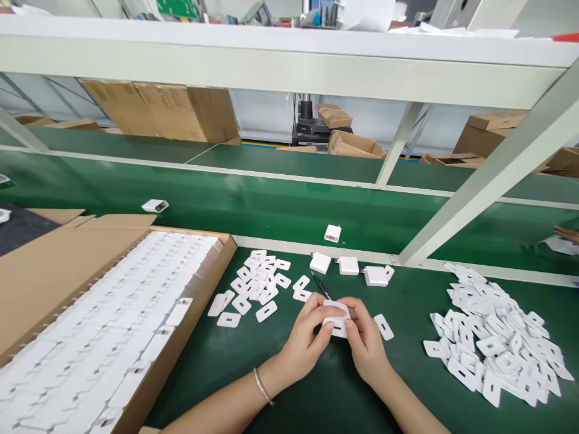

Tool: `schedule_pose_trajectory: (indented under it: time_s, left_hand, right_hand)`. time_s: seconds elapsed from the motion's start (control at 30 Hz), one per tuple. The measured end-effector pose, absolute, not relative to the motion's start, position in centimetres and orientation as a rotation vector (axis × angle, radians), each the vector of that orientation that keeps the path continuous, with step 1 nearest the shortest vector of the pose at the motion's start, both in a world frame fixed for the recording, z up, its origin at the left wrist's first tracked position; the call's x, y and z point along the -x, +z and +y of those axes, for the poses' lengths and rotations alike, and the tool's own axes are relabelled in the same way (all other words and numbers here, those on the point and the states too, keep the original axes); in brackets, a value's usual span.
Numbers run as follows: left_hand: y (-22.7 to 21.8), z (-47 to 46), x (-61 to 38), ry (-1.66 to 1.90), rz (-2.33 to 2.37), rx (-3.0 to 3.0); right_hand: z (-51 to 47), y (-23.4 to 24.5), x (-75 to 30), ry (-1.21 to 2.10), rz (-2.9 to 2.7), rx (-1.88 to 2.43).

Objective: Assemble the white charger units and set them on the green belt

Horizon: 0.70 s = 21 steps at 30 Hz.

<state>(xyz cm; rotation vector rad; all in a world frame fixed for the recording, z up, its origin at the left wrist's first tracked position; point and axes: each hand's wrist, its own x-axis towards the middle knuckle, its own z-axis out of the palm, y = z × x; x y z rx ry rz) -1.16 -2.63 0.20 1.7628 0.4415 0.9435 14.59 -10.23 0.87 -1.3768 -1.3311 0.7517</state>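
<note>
My left hand and my right hand together grip a white plug charger, its small dark red slot facing me. Both thumbs press on its near face, and the fingers wrap its sides. Just beyond lies a black pen or thin tool, partly hidden by my left hand. One flat white plate with a slot rests close to my right hand. Behind my hands stand white chargers with metal prongs, one with a slotted plate against it.
At left, an open cardboard box holds rows of white chargers. Slotted plates form a small pile and a larger pile at right. Chargers lie on the green belt behind. A shelf post slants at right.
</note>
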Motion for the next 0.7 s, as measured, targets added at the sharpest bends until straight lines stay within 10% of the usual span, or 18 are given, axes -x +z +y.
schedule_pose_trajectory:
  time_s: [0.7]
  left_hand:
    - [-0.1,-1.7,0.9,0.741,0.472,-1.400]
  right_hand:
    - [-9.8,0.5,-14.7,0.602,-1.339,1.440]
